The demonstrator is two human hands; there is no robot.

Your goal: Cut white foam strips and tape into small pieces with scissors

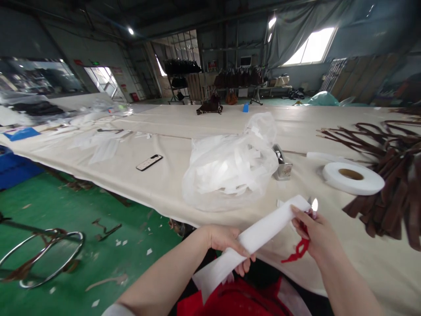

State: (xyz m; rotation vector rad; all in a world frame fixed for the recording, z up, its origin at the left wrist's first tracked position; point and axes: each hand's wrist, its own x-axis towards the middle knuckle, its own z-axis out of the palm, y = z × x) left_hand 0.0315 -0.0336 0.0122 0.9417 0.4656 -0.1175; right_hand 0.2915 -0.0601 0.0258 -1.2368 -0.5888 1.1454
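Note:
My left hand is closed round a wide white strip of tape that runs from my lap up toward the right. My right hand grips a lit lighter; its small flame burns right at the strip's upper end. A red cord hangs below that hand. Both hands are held over the near edge of a long table covered in cream cloth.
On the table lie a clear plastic bag of white strips, a metal tape dispenser, a roll of white tape, a heap of brown leather straps and a phone. Metal rings lie on the green floor at left.

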